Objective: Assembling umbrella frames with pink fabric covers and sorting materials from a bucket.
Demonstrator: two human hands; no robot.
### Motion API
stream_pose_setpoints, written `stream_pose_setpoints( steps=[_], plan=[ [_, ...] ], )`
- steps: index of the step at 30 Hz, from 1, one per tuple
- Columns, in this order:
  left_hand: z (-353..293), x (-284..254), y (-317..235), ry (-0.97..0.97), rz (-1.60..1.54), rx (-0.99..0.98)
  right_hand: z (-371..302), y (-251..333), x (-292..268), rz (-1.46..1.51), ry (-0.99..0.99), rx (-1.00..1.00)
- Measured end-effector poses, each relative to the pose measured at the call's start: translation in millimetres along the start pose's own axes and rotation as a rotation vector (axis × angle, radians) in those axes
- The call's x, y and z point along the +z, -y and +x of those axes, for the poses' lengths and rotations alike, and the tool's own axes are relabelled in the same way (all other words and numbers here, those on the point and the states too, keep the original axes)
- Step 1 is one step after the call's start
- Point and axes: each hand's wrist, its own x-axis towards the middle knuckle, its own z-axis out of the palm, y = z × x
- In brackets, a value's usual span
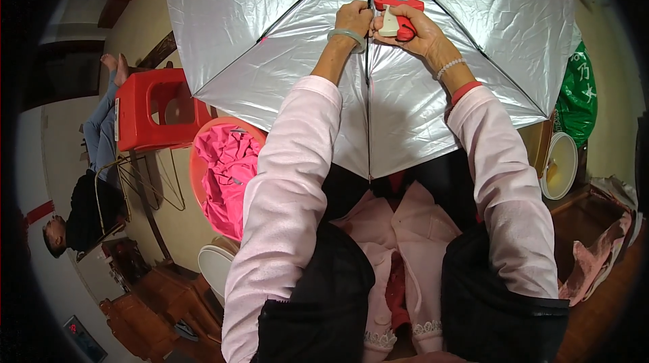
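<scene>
A spread umbrella [270, 72], silvery on the side facing me, fills the upper middle, with thin dark ribs running out across it. My left hand [353, 19] is closed at the middle rib [369, 99], fingertips pinched against it. Just to the right, my right hand [426, 33] grips a small red-and-white hand tool [399, 15], its red body above and a white part under the fingers. The tool sits right beside the rib; its exact kind is unclear. Both forearms reach up in pale pink sleeves.
On the left are a red plastic stool [159, 109] and an orange basin [197, 160] holding bright pink cloth [230, 174]. To the right stand a green plastic bag [577, 96], a white bucket [561, 167] and a wooden box [585, 221]. A person [98, 187] reclines at far left.
</scene>
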Motion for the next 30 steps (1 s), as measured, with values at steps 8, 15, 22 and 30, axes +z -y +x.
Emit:
stream_pose_setpoints(
  steps=[8,15,22,30],
  plan=[
    [10.4,1.9,15.6,0.012,0.065,0.075,0.3,3.9,10.7,-0.159,0.002,0.055],
    [14.5,6.9,2.2,0.074,-0.090,-0.019,18.9,18.6,-12.6,-0.109,0.161,0.093],
    [13.9,23.4,21.8,0.016,0.141,0.055,-4.2,-4.1,9.9,-0.150,-0.111,-0.116],
    [5.2,29.7,18.6,-0.079,0.116,0.055,-67.0,0.8,25.9,-0.059,-0.074,0.033]
  ],
)
